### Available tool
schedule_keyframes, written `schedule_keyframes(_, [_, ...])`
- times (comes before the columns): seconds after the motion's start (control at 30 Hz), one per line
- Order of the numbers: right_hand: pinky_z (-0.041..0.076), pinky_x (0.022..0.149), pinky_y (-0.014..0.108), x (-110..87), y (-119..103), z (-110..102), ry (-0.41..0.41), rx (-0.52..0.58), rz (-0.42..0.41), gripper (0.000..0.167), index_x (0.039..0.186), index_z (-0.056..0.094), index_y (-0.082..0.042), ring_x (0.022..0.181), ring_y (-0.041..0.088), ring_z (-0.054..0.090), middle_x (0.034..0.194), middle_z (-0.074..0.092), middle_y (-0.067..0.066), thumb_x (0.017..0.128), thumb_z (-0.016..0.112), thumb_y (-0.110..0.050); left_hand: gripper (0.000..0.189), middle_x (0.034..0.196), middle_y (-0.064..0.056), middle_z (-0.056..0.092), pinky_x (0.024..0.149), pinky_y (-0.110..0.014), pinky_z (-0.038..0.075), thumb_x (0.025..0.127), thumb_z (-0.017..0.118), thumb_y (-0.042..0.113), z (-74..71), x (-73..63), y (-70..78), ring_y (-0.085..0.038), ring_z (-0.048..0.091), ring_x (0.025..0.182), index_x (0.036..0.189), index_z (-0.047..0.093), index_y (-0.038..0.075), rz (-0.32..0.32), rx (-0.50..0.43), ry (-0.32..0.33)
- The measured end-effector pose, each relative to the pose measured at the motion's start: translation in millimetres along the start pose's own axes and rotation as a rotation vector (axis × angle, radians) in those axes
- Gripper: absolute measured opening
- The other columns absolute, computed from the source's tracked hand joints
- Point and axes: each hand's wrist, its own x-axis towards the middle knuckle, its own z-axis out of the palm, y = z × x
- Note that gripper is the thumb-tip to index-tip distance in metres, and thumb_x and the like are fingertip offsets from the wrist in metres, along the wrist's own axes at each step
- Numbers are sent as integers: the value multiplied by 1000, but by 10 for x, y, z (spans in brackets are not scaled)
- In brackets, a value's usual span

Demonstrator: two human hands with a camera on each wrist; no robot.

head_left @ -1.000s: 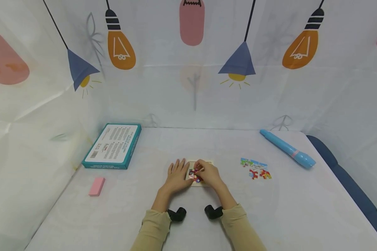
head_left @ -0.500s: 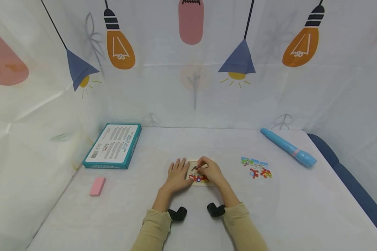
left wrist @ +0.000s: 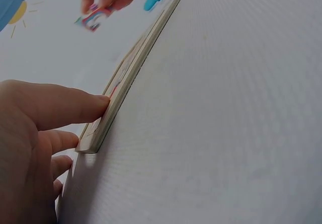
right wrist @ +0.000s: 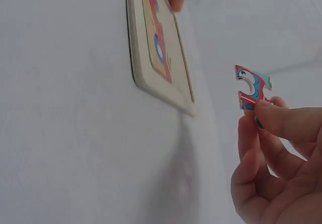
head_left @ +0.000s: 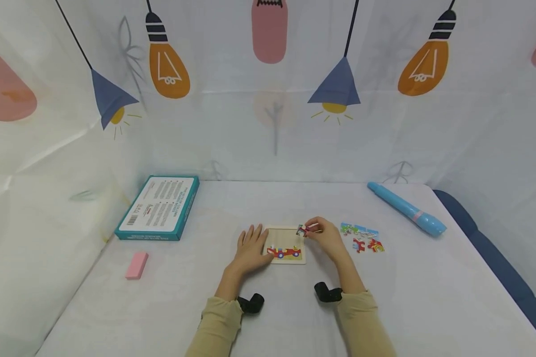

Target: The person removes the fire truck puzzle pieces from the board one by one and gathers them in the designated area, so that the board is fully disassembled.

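Observation:
A small wooden puzzle tray (head_left: 304, 250) lies flat on the white table. Along its lower part sits a strip of puzzle pieces (head_left: 290, 253) picturing a red vehicle; bare wood shows above it. With fingers spread straight, my left hand (head_left: 250, 253) rests at the tray's left side, and in the left wrist view its thumb (left wrist: 85, 107) presses on the rim. My right hand (head_left: 329, 239) pinches one colourful puzzle piece (right wrist: 257, 83) between thumb and fingers, raised near the tray's top right corner. Loose puzzle pieces (head_left: 362, 232) lie to the right of this hand.
A teal-edged box (head_left: 158, 206) lies at the back left, with a pink block (head_left: 136, 266) in front of it. At the back right is a light-blue tube-shaped object (head_left: 406, 209). A dark blue chair back (head_left: 491, 248) stands beyond the table's right edge.
My right hand has lifted the puzzle piece off the tray and carried it right, which uncovers the tray's upper part. The left hand stays in place.

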Motion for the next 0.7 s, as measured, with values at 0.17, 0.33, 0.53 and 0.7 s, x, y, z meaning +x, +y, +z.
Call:
schedule_keyframes(0.17, [45, 66, 29, -35, 145, -257, 43, -63, 67, 21, 105, 62, -1, 88, 25, 56, 98, 61, 15, 84, 62, -4, 74, 148, -20, 27, 109, -55, 6, 77, 57, 35, 14, -2, -13, -39, 15, 138, 139, 38, 1, 4, 0, 2])
schedule_keyframes(0.33, [42, 62, 25, -83, 285, -464, 57, -131, 102, 23, 106, 62, 1, 84, 25, 56, 94, 62, 16, 83, 63, -5, 72, 149, -19, 26, 109, -55, 7, 78, 56, 36, 26, 0, -27, -38, 15, 138, 140, 38, 2, 3, 6, 9])
schedule_keyframes(0.53, [42, 62, 25, -160, 400, -612, 53, -179, 138, 24, 104, 63, 5, 78, 21, 57, 89, 64, 17, 81, 63, -4, 72, 149, -19, 26, 109, -55, 7, 78, 56, 36, 20, -2, -24, -38, 14, 139, 140, 38, 3, 4, -4, 12])
schedule_keyframes(0.7, [41, 60, 25, -201, 445, -670, 64, -196, 187, 25, 103, 63, 7, 71, 17, 57, 82, 66, 14, 81, 62, -6, 72, 149, -19, 25, 109, -55, 6, 78, 55, 36, 24, -5, -21, -38, 14, 139, 140, 38, 2, 7, -3, 6])
